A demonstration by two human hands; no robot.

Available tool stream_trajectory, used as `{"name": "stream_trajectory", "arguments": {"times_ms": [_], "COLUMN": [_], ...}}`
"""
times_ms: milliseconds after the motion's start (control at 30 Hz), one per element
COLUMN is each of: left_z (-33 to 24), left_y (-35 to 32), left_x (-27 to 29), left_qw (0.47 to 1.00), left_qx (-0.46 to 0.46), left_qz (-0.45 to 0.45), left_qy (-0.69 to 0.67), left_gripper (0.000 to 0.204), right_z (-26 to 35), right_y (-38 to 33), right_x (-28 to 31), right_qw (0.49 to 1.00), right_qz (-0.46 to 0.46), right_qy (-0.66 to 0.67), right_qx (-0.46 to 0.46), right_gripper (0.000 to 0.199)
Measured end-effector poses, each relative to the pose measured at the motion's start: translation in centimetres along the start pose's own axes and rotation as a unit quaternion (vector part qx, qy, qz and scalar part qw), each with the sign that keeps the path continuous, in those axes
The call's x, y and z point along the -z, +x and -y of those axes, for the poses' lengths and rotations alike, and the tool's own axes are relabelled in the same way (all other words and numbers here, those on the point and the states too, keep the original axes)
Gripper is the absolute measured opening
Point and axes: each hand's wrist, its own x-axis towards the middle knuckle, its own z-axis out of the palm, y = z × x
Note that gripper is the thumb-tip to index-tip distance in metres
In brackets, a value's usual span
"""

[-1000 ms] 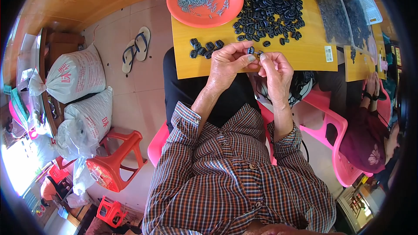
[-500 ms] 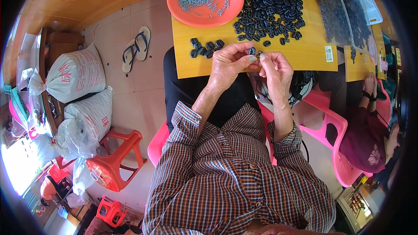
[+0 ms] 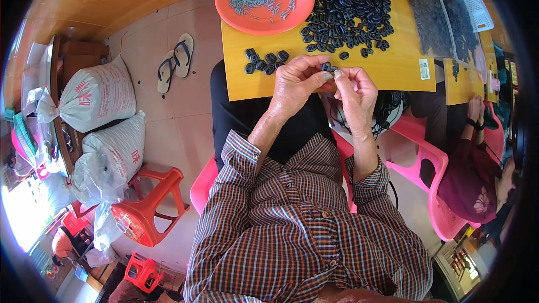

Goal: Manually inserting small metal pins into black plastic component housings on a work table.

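Black plastic piece sits pinched btwn my left hand and right hand fingertips, both closed tight on it, at near edge of yellow board. Small row of black pieces just left.

Two sacks, two sandals (one orange plate).

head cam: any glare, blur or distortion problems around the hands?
Head view: strong fisheye, the yellow board bows toward the black rim; blown-out daylight at lower left; left hand and right hand sharp and evenly lit; the small black part between them is too small to resolve.
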Motion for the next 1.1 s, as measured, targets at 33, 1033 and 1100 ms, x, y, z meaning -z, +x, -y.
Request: {"name": "stream_trajectory", "arguments": {"times_ms": [33, 1033, 1100], "left_z": [0.0, -0.03, -0.1], "left_y": [0.01, -0.07, -0.08], "left_x": [-0.01, 0.19, 0.21], "left_qw": [1.0, 1.0, 1.0], "left_qx": [-0.006, 0.001, 0.003], "left_qz": [0.0, 0.021, 0.021], "left_qy": [0.004, -0.001, -0.005], "left_gripper": [0.03, 0.03, 0.03], "right_z": [0.07, -0.67, -0.63], "right_y": [-0.03, 0.15, 0.19], "right_x": [-0.07, -0.04, -0.07], "right_qw": [1.0, 1.0, 1.0], "right_qz": [0.002, 0.0, 0.001], "right_qy": [0.003, 0.008, 0.01], "right_qx": [-0.004, -0.013, -0.014], "right_gripper": [0.012, 0.014, 0.014]}}
